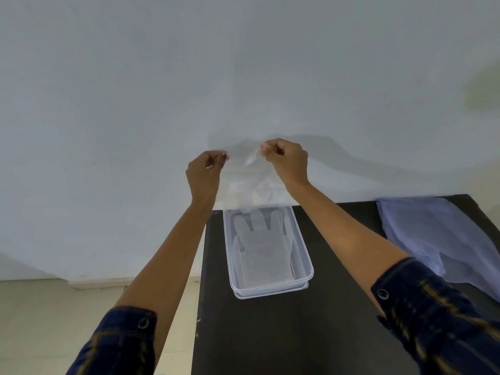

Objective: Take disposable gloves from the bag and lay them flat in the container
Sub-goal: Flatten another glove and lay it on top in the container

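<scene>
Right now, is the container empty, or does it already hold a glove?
Not empty: one clear glove lies spread flat inside the container.

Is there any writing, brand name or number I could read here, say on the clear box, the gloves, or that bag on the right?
None: no readable text shows anywhere.
Clear container: plain, no label in sight.
Glove held up by the left hand and right hand: see-through, no print.
Bag on the black table: pale, unmarked.
Sleeve buttons: too small to tell.

Glove (253, 182): thin clear plastic film, crinkled. Container (304, 247): transparent smooth plastic, glossy. Table (284, 334): matt black. Bag (422, 234): translucent lilac plastic, wrinkled. Sleeves (433, 307): woven cloth.
</scene>
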